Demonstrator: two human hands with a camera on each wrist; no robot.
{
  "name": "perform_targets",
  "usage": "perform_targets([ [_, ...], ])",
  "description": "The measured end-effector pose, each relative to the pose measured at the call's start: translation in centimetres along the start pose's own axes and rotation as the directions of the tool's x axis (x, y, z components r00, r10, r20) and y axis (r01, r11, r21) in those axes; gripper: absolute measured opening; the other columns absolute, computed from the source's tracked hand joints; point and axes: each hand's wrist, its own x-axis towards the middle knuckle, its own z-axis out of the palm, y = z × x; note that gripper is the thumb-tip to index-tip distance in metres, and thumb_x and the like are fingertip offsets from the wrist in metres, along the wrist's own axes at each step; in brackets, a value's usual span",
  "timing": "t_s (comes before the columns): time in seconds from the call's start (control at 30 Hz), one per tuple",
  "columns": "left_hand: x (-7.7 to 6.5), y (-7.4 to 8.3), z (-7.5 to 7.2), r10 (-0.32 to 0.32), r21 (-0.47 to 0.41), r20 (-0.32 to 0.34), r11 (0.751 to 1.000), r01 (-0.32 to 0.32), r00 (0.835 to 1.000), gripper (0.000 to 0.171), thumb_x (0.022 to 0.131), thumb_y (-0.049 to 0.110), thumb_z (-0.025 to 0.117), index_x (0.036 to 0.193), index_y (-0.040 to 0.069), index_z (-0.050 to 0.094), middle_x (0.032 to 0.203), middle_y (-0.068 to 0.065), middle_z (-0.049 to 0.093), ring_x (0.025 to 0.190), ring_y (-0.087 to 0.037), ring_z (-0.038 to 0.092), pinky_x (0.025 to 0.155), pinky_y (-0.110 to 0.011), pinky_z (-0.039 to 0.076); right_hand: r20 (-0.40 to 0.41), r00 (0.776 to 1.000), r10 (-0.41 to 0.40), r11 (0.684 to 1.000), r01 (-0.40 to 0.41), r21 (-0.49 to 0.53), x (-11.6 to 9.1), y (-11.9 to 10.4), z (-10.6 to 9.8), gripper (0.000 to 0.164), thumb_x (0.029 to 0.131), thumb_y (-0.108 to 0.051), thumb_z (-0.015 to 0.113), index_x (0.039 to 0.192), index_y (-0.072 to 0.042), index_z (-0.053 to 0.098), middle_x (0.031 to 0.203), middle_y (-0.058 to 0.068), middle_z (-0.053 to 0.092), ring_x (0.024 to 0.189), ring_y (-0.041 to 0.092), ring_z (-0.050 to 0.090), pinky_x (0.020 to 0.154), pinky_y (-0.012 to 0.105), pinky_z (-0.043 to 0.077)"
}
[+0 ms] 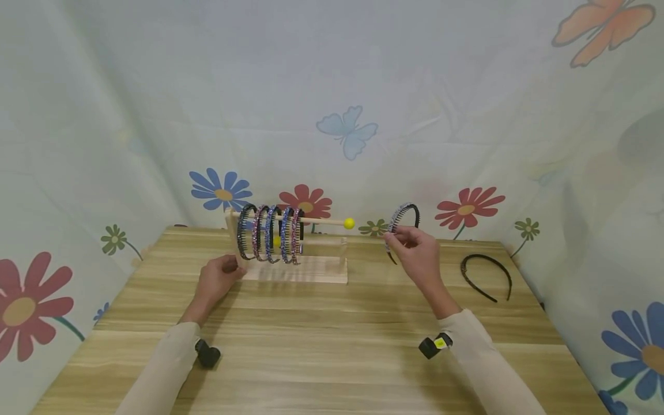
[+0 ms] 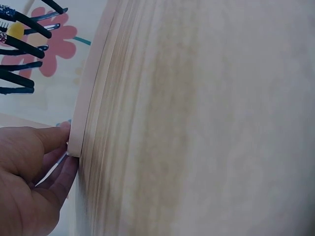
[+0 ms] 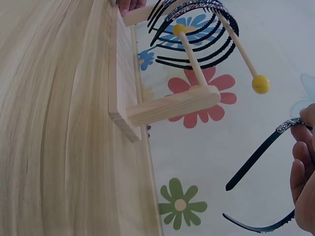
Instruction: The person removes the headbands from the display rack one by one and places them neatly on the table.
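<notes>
My right hand (image 1: 419, 253) pinches a glittery silver-and-black toothed headband (image 1: 396, 217) between thumb and fingers, raised above the table. It is to the right of a rod that ends in a yellow ball (image 1: 349, 223). That rod belongs to a wooden headband stand (image 1: 321, 271), and several glittery headbands (image 1: 270, 236) hang along its left part in black, pink and blue. At the stand's left end, my left hand (image 1: 218, 281) grips the corner of the base; in the left wrist view the thumb and fingers (image 2: 66, 177) hold the base's edge (image 2: 75, 147).
A dark headband (image 1: 479, 256) lies on the wood-grain table (image 1: 311, 351) at the right. From the right wrist view, a second, lower rod with a yellow ball (image 3: 179, 30) shows on the stand. A flower-printed cloth (image 1: 280, 150) hangs behind the table.
</notes>
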Motion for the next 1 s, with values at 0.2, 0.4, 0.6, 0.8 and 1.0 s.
perform_targets([
  [0.2, 0.0, 0.0, 0.1, -0.001, -0.002, 0.0, 1.0, 0.001, 1.0, 0.039, 0.098, 0.016, 0.071, 0.129, -0.006, 0.065, 0.12, -0.026, 0.07, 0.107, -0.04, 0.071, 0.092, -0.054, 0.057, -0.023, 0.999, 0.042, 0.998, -0.043, -0.038, -0.1, 1.1, -0.4, 0.024, 0.088, -0.025, 0.083, 0.097, -0.003, 0.078, 0.082, 0.009, 0.077, 0.07, 0.01, 0.068, 0.06, 0.014, 0.048],
  [0.4, 0.0, 0.0, 0.2, -0.006, 0.0, -0.004, 1.0, 0.006, 1.0, 0.039, 0.098, 0.018, 0.071, 0.129, -0.005, 0.065, 0.12, -0.026, 0.071, 0.107, -0.04, 0.071, 0.091, -0.054, 0.057, -0.033, 0.994, 0.107, 0.989, -0.11, -0.096, -0.2, 1.9, -0.7, 0.024, 0.088, -0.026, 0.083, 0.096, -0.004, 0.078, 0.082, 0.009, 0.078, 0.074, 0.019, 0.073, 0.061, 0.01, 0.048],
  [0.6, 0.1, -0.1, 0.1, -0.014, 0.005, -0.002, 1.0, 0.014, 1.0, 0.039, 0.098, 0.018, 0.071, 0.129, -0.005, 0.065, 0.12, -0.025, 0.071, 0.108, -0.04, 0.071, 0.092, -0.054, 0.057, -0.039, 0.989, 0.146, 0.974, -0.151, -0.168, -0.1, 2.9, -1.2, 0.024, 0.088, -0.025, 0.082, 0.097, -0.003, 0.079, 0.083, 0.01, 0.078, 0.076, 0.024, 0.075, 0.063, 0.011, 0.049],
  [0.8, 0.0, 0.1, 0.1, -0.014, 0.007, 0.0, 1.0, 0.014, 1.0, 0.04, 0.098, 0.018, 0.07, 0.129, -0.006, 0.065, 0.121, -0.026, 0.07, 0.109, -0.041, 0.07, 0.092, -0.055, 0.057, -0.022, 0.977, 0.212, 0.943, -0.21, -0.257, -0.1, 4.0, -1.8, 0.025, 0.089, -0.026, 0.081, 0.099, -0.003, 0.079, 0.084, 0.01, 0.078, 0.078, 0.026, 0.075, 0.067, 0.029, 0.056],
  [1.0, -0.1, 0.2, 0.0, -0.018, 0.015, 0.003, 1.0, 0.018, 1.0, 0.04, 0.098, 0.019, 0.07, 0.129, -0.007, 0.065, 0.121, -0.027, 0.07, 0.109, -0.041, 0.07, 0.092, -0.055, 0.057, -0.007, 0.968, 0.251, 0.92, -0.241, -0.309, -0.1, 4.9, -2.4, 0.022, 0.089, -0.023, 0.078, 0.099, -0.003, 0.08, 0.084, 0.011, 0.078, 0.078, 0.028, 0.074, 0.071, 0.043, 0.058],
])
